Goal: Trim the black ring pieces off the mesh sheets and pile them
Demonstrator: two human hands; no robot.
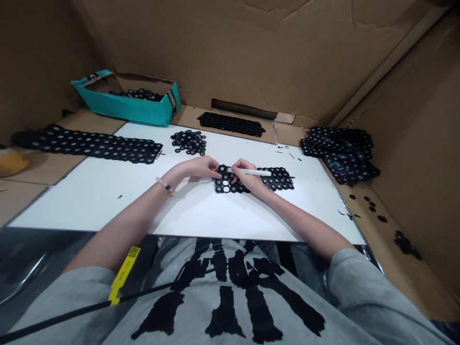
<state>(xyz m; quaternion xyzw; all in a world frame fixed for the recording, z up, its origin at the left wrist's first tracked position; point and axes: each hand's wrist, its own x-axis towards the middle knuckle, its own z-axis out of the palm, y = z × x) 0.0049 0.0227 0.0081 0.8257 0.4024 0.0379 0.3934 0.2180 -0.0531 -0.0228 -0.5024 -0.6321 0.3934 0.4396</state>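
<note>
A black strip point(280, 179) with rows of pale round discs lies on the white board in front of me. My left hand point(205, 167) pinches the strip's upper left corner between thumb and fingers. A white pen-like tool point(257, 172) is held in my right hand point(247, 176), its tip over the strip's left part. Two openings near the strip's left end show white through them. Behind my left hand sits a loose pile of small black rings point(189, 142).
A teal box point(125, 108) with black rings stands at the back left. A long dotted strip point(100, 144) lies left, a black strip point(231, 124) at the back, and folded dotted sheets point(341, 153) at the right. Cardboard walls point(230, 52) surround the white board point(194, 211).
</note>
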